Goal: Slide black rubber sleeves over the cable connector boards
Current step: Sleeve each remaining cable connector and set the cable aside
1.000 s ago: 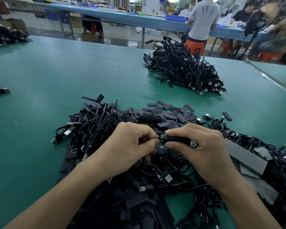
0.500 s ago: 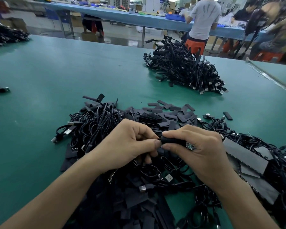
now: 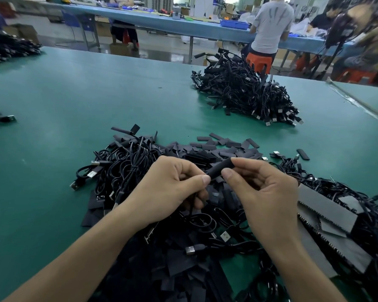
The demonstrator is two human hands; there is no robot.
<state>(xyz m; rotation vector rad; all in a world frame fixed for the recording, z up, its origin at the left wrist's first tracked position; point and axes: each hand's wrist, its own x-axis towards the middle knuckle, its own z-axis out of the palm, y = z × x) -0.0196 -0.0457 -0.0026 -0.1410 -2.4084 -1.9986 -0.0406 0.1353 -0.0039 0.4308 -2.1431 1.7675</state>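
Fingertips (image 3: pixel 226 172) pinching black sleeve (image 3: pixel 220 168), cable pile (image 3: pixel 244 92) behind

Passable over bare bench (image 3: pixel 74 118) at left and ahead. Blocked near centre by tangled cables (image 3: pixel 127 168) and loose sleeves (image 3: pixel 223 144); far right, by another cable pile (image 3: pixel 244 97).

No readable text, labels, brands or numbers anywhere in frame. Dark print on grey shirt (image 3: pixel 272 13), upper right: pattern only, no letters.

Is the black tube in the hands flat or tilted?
Tilted: the tube slopes up from the left hand to the right hand.
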